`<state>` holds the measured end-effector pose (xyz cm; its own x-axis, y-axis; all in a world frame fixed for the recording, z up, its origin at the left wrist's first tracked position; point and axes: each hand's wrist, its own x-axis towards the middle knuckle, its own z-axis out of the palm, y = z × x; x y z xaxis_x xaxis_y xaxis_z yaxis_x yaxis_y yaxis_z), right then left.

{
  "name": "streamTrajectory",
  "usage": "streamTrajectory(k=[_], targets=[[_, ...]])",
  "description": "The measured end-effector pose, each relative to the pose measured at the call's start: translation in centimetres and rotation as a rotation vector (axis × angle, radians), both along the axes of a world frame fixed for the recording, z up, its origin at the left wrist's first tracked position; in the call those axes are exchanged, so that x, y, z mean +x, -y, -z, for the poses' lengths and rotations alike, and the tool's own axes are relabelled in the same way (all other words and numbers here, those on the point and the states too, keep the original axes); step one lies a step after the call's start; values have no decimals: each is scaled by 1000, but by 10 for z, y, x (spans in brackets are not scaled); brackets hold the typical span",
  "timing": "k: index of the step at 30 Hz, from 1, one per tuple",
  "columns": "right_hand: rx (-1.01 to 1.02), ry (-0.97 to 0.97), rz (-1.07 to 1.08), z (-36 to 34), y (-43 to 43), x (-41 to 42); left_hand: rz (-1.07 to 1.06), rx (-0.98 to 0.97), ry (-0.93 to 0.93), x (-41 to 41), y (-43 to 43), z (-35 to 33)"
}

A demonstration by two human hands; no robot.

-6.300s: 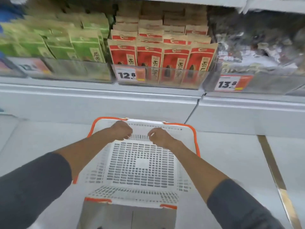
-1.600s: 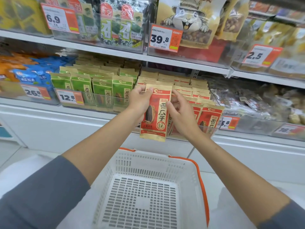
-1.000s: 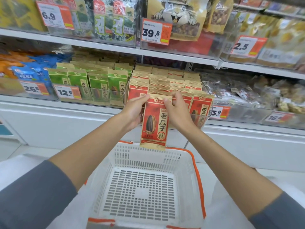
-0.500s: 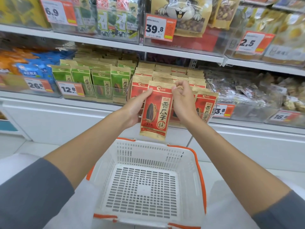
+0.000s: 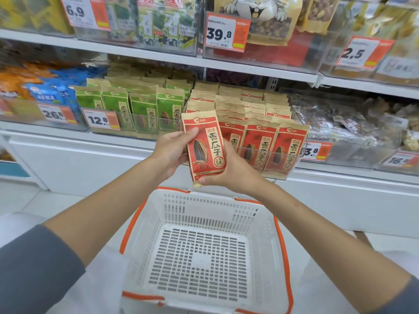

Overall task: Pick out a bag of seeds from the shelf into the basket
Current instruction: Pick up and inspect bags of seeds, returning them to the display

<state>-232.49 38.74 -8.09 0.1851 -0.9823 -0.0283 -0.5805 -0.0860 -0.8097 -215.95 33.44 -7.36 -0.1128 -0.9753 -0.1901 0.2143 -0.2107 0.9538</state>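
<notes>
Holding the red sunflower seed bag [image 5: 205, 146] just above the far rim of the white basket [image 5: 210, 195], your left hand [image 5: 169, 152] pinches its side, your right hand [image 5: 235, 175] its bottom edge. Draw it toward you, lower it flat, then loosen both grips.

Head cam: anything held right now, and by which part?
A red seed bag, by both hands: left hand grips its left edge, thumb on the front; right hand pinches its bottom edge.

A: Location type?
B: Retail shop, snack aisle. White shelves [image 5: 249, 69] packed with rows of identical packets [image 5: 286, 146], orange price tags [image 5: 226, 31] reading 39.8 and 12.8 on clear bin fronts, plastic shopping basket [image 5: 204, 208] below
</notes>
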Motion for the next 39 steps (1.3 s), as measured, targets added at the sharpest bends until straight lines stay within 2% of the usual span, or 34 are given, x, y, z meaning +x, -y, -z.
streamTrajectory(k=[2, 6, 13, 15, 20, 23, 28, 34, 39], targets=[[27, 78, -14, 1, 4, -3, 18, -8, 0, 1, 1, 2], [124, 105, -69, -2, 8, -10, 54, -47, 42, 6, 6, 6], [161, 105, -91, 1, 2, -19, 67, -145, 354, 6, -8, 7], [134, 115, -68, 0, -2, -20, 102, -143, 376, 1, -16, 6], [66, 195, -116, -3, -14, -14, 268, -162, 310, -6, -28, 5], [33, 215, -120, -2, -15, -8, 270, -183, 295, -8, -26, 6], [151, 246, -121, -4, -9, -14, 335, -155, 71, -6, -22, 3], [258, 430, -128, -6, -9, -21, 389, -106, -28, -3, -20, 3], [253, 446, -121, -2, -7, -25, 427, -97, -58, -2, -20, 1]])
